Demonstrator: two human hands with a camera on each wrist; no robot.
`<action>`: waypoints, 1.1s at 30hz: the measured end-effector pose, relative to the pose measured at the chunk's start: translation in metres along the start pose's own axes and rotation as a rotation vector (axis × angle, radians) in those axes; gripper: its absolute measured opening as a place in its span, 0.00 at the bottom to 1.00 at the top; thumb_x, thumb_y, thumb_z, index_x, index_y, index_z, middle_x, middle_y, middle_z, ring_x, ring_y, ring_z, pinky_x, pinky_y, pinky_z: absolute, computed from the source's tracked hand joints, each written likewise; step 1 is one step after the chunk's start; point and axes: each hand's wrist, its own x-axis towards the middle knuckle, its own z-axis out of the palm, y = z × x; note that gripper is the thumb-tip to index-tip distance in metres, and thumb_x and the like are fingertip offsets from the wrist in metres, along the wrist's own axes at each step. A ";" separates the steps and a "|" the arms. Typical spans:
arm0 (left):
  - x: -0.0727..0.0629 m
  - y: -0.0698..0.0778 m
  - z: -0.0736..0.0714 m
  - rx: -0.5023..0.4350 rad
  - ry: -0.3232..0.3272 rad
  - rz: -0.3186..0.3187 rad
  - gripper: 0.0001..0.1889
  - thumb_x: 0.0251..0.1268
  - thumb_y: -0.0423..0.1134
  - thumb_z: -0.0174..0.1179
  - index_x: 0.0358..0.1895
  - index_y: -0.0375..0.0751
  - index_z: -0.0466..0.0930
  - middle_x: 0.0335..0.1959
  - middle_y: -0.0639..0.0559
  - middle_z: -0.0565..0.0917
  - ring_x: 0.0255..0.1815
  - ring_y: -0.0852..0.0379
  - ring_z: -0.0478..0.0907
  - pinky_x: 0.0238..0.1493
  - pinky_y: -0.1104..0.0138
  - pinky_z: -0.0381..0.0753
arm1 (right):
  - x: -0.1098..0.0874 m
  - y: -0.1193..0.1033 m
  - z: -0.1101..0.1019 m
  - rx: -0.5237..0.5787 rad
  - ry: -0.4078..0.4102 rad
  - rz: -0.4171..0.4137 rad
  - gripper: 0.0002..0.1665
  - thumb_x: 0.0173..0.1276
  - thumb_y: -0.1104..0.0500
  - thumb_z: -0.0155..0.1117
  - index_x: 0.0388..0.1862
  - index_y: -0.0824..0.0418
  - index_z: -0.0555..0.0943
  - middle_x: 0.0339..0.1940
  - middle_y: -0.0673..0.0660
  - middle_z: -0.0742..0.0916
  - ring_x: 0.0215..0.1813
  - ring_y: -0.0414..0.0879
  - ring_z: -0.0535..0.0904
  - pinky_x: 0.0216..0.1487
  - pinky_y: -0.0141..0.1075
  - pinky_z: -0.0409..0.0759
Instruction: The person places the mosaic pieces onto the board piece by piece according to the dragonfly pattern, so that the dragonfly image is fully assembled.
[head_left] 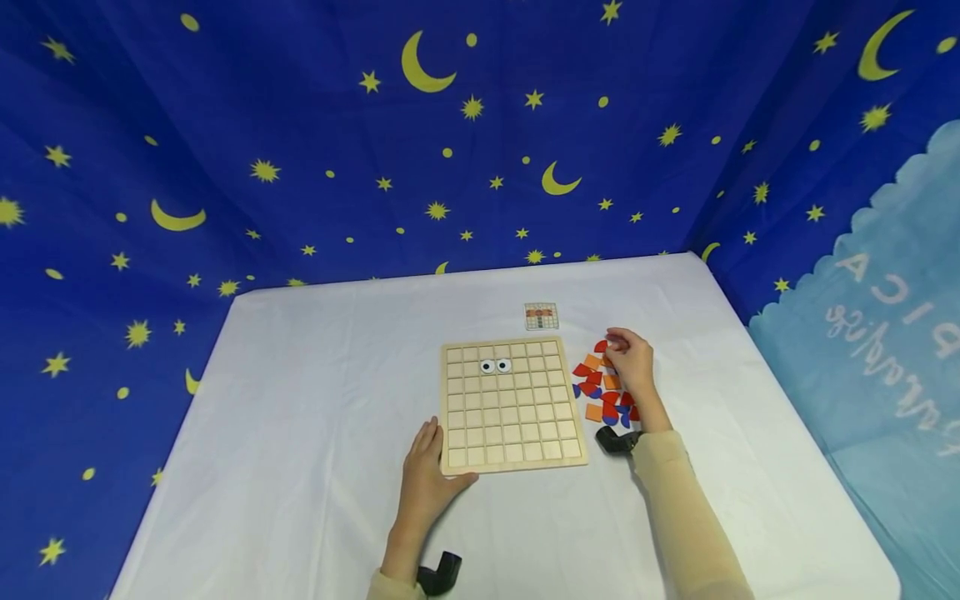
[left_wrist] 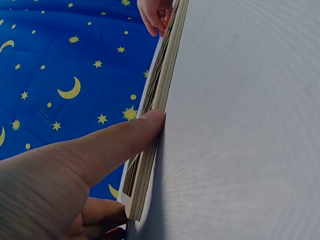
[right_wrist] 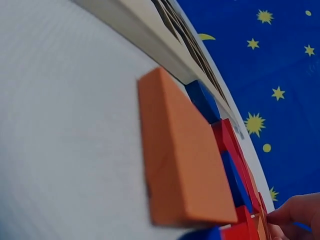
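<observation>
A square wooden grid board (head_left: pixel 510 417) lies on the table, with two round googly-eye pieces (head_left: pixel 496 366) in its upper cells. My left hand (head_left: pixel 426 479) rests at the board's near left corner. Its fingers lie along the left side, and the thumb (left_wrist: pixel 132 135) touches the near edge. Right of the board, my right hand (head_left: pixel 632 360) is over the far end of a pile of red, blue and orange pieces (head_left: pixel 611 382). Its fingertips (right_wrist: pixel 277 217) meet the pieces there; whether they pinch one is hidden. An orange square (right_wrist: pixel 185 165) shows large in the right wrist view.
A small picture card (head_left: pixel 541 316) with a coloured grid pattern lies behind the board. White cloth covers the table (head_left: pixel 300 417). Blue star-and-moon curtains (head_left: pixel 337 150) stand behind and at the sides. Black wrist devices (head_left: pixel 617 439) sit on both wrists.
</observation>
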 end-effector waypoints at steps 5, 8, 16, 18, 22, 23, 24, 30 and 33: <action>0.000 0.000 0.000 -0.002 0.003 -0.002 0.51 0.35 0.41 0.79 0.67 0.27 0.63 0.71 0.33 0.62 0.75 0.37 0.55 0.71 0.41 0.55 | 0.000 -0.001 -0.001 -0.004 -0.066 0.002 0.23 0.62 0.66 0.63 0.57 0.68 0.77 0.48 0.67 0.84 0.39 0.50 0.77 0.37 0.20 0.76; 0.000 0.000 0.000 0.002 0.003 0.001 0.51 0.35 0.41 0.78 0.67 0.26 0.63 0.71 0.33 0.62 0.75 0.37 0.55 0.71 0.41 0.55 | -0.001 -0.003 0.000 -0.013 -0.084 -0.005 0.24 0.61 0.67 0.64 0.58 0.69 0.76 0.48 0.69 0.83 0.42 0.55 0.78 0.43 0.33 0.82; 0.001 -0.001 0.000 0.018 0.003 0.013 0.50 0.37 0.42 0.78 0.66 0.24 0.63 0.71 0.32 0.63 0.74 0.37 0.55 0.71 0.42 0.57 | 0.001 -0.004 0.003 -0.038 -0.059 -0.032 0.22 0.59 0.67 0.66 0.54 0.70 0.78 0.45 0.68 0.85 0.42 0.55 0.79 0.41 0.25 0.77; 0.001 -0.001 0.000 0.017 0.001 0.011 0.50 0.37 0.42 0.78 0.66 0.24 0.63 0.71 0.32 0.62 0.74 0.37 0.55 0.71 0.42 0.57 | 0.001 -0.003 0.003 -0.039 -0.052 -0.041 0.21 0.59 0.67 0.66 0.52 0.70 0.79 0.42 0.69 0.85 0.40 0.55 0.79 0.38 0.19 0.72; 0.002 0.000 0.001 0.010 0.005 0.009 0.51 0.36 0.42 0.78 0.66 0.24 0.63 0.71 0.32 0.62 0.75 0.37 0.55 0.71 0.42 0.56 | 0.000 -0.002 0.003 -0.038 -0.049 -0.057 0.20 0.58 0.66 0.68 0.50 0.71 0.80 0.39 0.69 0.85 0.39 0.55 0.79 0.36 0.16 0.70; 0.002 0.000 0.001 0.010 0.004 0.009 0.51 0.36 0.42 0.78 0.66 0.24 0.63 0.71 0.32 0.62 0.75 0.37 0.55 0.71 0.42 0.56 | 0.000 -0.002 0.003 -0.039 -0.048 -0.058 0.20 0.58 0.66 0.68 0.49 0.71 0.81 0.39 0.69 0.85 0.39 0.55 0.80 0.36 0.16 0.71; 0.002 0.000 0.001 0.010 0.004 0.009 0.51 0.36 0.41 0.78 0.66 0.24 0.63 0.71 0.32 0.62 0.75 0.37 0.55 0.71 0.42 0.56 | 0.000 -0.002 0.003 -0.040 -0.046 -0.059 0.20 0.57 0.65 0.69 0.49 0.70 0.81 0.39 0.68 0.85 0.39 0.55 0.80 0.36 0.17 0.71; 0.001 -0.001 0.001 0.006 0.001 0.009 0.51 0.36 0.41 0.78 0.66 0.24 0.63 0.71 0.32 0.62 0.75 0.36 0.55 0.71 0.41 0.55 | -0.004 -0.014 -0.001 0.001 -0.086 -0.074 0.22 0.58 0.64 0.69 0.52 0.70 0.80 0.43 0.68 0.86 0.43 0.57 0.82 0.39 0.21 0.78; 0.001 0.000 0.001 0.005 0.001 0.012 0.51 0.36 0.42 0.78 0.66 0.24 0.63 0.71 0.32 0.62 0.75 0.36 0.55 0.71 0.41 0.55 | -0.007 -0.025 -0.001 0.035 -0.137 -0.095 0.23 0.58 0.65 0.69 0.53 0.70 0.80 0.46 0.69 0.85 0.46 0.58 0.82 0.42 0.22 0.79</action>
